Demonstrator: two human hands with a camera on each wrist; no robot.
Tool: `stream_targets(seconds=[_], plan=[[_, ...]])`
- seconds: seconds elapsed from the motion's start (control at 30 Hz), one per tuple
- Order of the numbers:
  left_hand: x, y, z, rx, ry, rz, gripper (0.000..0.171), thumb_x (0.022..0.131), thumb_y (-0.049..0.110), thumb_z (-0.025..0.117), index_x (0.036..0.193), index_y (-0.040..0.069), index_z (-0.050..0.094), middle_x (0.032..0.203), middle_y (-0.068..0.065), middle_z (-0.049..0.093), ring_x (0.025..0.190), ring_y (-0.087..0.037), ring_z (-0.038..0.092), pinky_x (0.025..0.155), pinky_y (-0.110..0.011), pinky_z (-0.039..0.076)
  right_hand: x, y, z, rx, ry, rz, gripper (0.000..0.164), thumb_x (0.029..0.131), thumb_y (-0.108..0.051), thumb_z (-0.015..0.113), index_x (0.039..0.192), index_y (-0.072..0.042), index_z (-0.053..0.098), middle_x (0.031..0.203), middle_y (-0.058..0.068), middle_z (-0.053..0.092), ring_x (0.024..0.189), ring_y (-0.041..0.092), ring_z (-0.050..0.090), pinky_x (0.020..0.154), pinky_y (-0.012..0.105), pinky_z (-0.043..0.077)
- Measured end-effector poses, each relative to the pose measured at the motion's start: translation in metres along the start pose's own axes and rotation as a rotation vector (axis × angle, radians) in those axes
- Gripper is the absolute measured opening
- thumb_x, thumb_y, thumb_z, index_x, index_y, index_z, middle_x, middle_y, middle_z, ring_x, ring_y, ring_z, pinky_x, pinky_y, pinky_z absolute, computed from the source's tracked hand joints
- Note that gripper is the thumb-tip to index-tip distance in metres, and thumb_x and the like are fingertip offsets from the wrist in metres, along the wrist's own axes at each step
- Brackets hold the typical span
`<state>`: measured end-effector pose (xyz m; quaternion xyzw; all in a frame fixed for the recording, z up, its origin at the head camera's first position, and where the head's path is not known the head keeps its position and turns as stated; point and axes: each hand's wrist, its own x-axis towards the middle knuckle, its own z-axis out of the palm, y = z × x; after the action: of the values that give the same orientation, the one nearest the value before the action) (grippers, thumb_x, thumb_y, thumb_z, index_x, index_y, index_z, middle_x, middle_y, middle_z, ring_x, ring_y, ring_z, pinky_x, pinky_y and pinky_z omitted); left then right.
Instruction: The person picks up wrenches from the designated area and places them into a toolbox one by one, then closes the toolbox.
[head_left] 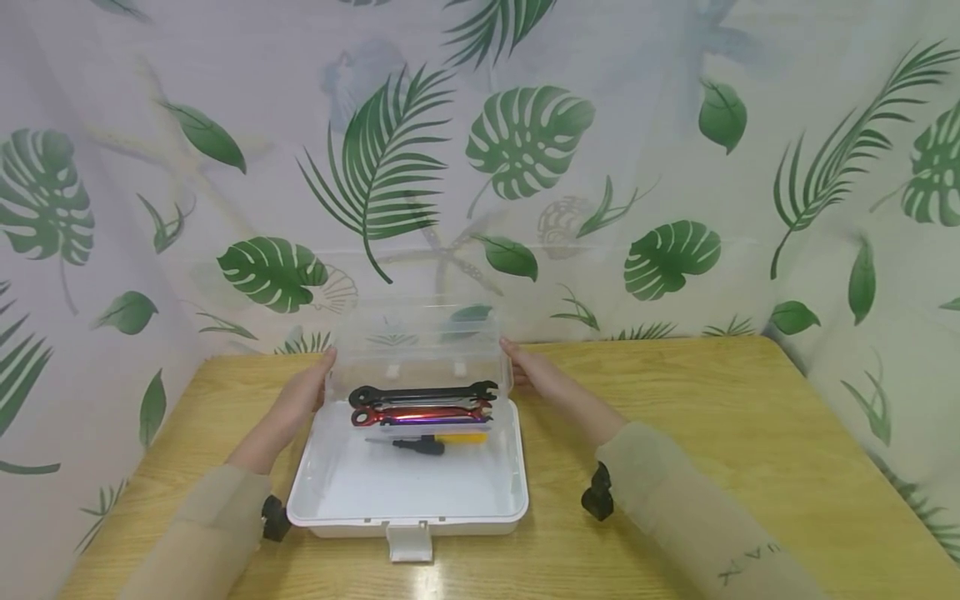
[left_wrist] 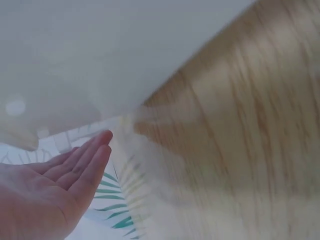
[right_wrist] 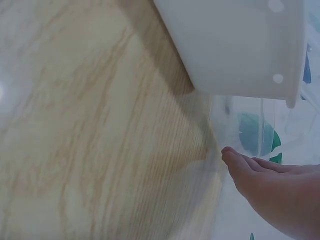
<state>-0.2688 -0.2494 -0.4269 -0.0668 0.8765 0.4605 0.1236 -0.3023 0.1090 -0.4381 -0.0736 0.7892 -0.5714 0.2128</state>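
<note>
A white plastic toolbox (head_left: 405,527) stands with its clear lid (head_left: 420,333) tipped up at the back. Beside the lid's left edge is my left hand (head_left: 303,390), and my right hand (head_left: 536,371) is at its right edge. Fingers on both hands look straight in the wrist views, the left hand (left_wrist: 55,192) with its palm showing and the right hand (right_wrist: 280,185) near the clear lid. Toward the back of the box lie a black wrench (head_left: 420,394), a red wrench (head_left: 427,413) and a purple one. In front are a yellow-handled screwdriver (head_left: 465,437) and a black-handled tool (head_left: 423,447).
The box rests on a wood-grain table (head_left: 637,400), its white latch (head_left: 409,542) hanging down in front. Behind the table hangs a leaf-patterned curtain (head_left: 450,150). Dark devices are strapped at both wrists, over beige sleeves (head_left: 675,492).
</note>
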Motion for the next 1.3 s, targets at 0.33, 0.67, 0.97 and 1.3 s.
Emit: stream_targets(seconds=[0.33, 0.67, 0.97, 1.3], plan=[[0.004, 0.007, 0.002, -0.187, -0.014, -0.105, 0.093, 0.109, 0.065, 0.019, 0.166, -0.009, 0.016, 0.170, -0.035, 0.024, 0.159, -0.049, 0.030, 0.134, -0.053, 0.026, 0.002, 0.001, 0.001, 0.090, 0.026, 0.043, 0.077, 0.113, -0.046, 0.033, 0.163, 0.012, 0.024, 0.166, 0.035, 0.035, 0.155, 0.047, 0.039, 0.134, 0.051, 0.029], [0.007, 0.008, -0.004, -0.267, -0.058, -0.148, 0.089, 0.110, 0.056, 0.030, 0.164, -0.013, 0.014, 0.170, -0.037, 0.020, 0.161, -0.048, 0.024, 0.136, -0.051, 0.022, 0.002, 0.000, 0.005, 0.155, 0.066, 0.036, 0.073, 0.112, -0.040, 0.039, 0.160, 0.014, 0.030, 0.165, 0.035, 0.036, 0.155, 0.046, 0.039, 0.133, 0.050, 0.030], [0.006, 0.004, -0.009, -0.336, -0.121, -0.089, 0.086, 0.110, 0.050, 0.031, 0.164, -0.014, 0.008, 0.170, -0.040, 0.014, 0.162, -0.050, 0.019, 0.137, -0.054, 0.016, 0.001, -0.002, 0.009, 0.188, 0.071, -0.003, 0.070, 0.112, -0.035, 0.040, 0.159, 0.016, 0.030, 0.167, 0.033, 0.033, 0.157, 0.045, 0.035, 0.133, 0.048, 0.029], [0.004, 0.001, -0.009, -0.456, -0.205, 0.022, 0.080, 0.113, 0.039, 0.025, 0.165, -0.009, -0.011, 0.173, -0.036, -0.005, 0.165, -0.047, 0.000, 0.138, -0.053, 0.004, -0.001, -0.001, 0.008, 0.178, 0.047, -0.088, 0.063, 0.112, -0.024, 0.036, 0.157, 0.019, 0.028, 0.168, 0.034, 0.030, 0.160, 0.046, 0.027, 0.135, 0.050, 0.023]])
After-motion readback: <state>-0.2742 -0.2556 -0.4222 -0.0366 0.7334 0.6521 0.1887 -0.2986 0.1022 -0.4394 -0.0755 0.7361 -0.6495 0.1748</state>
